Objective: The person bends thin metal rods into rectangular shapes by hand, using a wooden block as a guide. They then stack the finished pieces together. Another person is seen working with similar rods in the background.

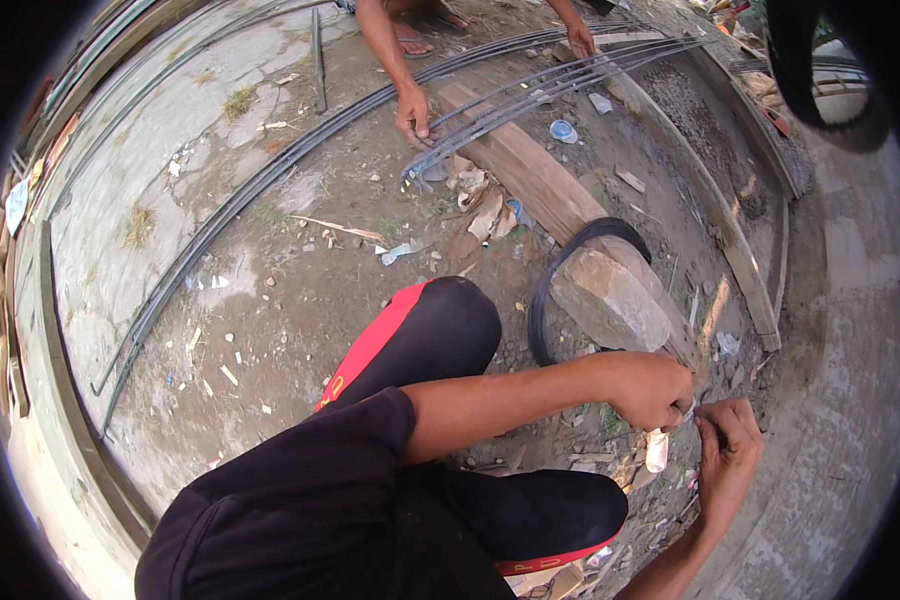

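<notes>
My left hand [652, 390] is closed in a pinch, reaching across to the right past my bent knees. Close beside it my right hand [728, 438] is also closed, thumb against fingers. A small pale bit shows between the two hands, too small to name. Just below my left hand is a cream-coloured, rounded piece [657, 451]; whether it is held or lies on the ground I cannot tell. Near my hands a large stone block [610, 299] rests on a wooden beam [530, 172], with a coil of black wire [541, 318] looped around the stone.
Opposite, a co-worker's hands [411, 112] touch a bundle of thin steel bars [560, 82] lying across the beam. Long bent bars [270, 168] curve over the ground at left. A wooden board [715, 205] edges a gravel heap [685, 112] at right. Scraps litter the dirt.
</notes>
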### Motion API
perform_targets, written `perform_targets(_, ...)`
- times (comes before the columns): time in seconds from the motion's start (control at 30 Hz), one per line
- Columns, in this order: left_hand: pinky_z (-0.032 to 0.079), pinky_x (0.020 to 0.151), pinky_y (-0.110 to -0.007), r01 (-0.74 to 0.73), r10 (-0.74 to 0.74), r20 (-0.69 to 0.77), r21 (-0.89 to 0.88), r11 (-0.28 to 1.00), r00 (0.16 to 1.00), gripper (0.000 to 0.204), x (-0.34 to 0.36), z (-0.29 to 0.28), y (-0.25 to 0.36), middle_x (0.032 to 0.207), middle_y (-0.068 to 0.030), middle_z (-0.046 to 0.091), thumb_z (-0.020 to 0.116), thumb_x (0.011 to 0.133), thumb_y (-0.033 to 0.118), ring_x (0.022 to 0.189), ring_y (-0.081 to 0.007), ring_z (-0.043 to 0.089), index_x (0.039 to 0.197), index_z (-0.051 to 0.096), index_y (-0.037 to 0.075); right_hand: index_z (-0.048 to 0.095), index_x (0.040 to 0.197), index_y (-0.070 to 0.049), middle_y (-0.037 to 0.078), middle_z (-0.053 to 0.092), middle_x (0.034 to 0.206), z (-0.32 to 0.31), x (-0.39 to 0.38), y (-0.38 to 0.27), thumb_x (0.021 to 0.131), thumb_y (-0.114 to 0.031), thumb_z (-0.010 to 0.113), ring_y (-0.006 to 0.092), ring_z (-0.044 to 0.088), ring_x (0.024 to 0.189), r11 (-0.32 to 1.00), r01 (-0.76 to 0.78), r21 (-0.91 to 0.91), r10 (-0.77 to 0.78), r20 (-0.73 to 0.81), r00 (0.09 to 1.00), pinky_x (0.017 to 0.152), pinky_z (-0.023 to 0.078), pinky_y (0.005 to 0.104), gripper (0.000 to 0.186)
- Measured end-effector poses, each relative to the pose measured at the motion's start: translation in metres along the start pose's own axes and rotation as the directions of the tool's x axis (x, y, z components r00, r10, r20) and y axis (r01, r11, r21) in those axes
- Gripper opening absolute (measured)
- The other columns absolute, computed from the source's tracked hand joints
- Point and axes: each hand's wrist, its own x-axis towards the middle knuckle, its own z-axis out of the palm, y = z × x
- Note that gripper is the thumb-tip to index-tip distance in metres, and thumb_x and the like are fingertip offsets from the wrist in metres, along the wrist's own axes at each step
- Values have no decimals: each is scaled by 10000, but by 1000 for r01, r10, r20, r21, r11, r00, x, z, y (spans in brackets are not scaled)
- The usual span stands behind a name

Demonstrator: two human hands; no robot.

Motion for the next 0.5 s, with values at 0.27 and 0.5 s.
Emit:
perform_targets(0.27,510,776,-481,-39,-13,-227,-220,975,974,231,-1,-13,0,848,-239,702,635,911,173,846,-409,686,998,720,-25,665,1055,34,10,590,796,44,-4,49,973,-146,671,129,555,749,643,-243,726,527,-191,828,643,434,281,198)
perform_targets(0.5,496,747,-530,22,5,-277,92,995,961,217,-4,-3,-8,794,-267,675,622,889,152,835,-449,673,851,685,-52,692,966,56,25,626,850,76,-5,36,974,-87,663,100,551,800,840,-152,520,345,-297,890,678,421,241,146)
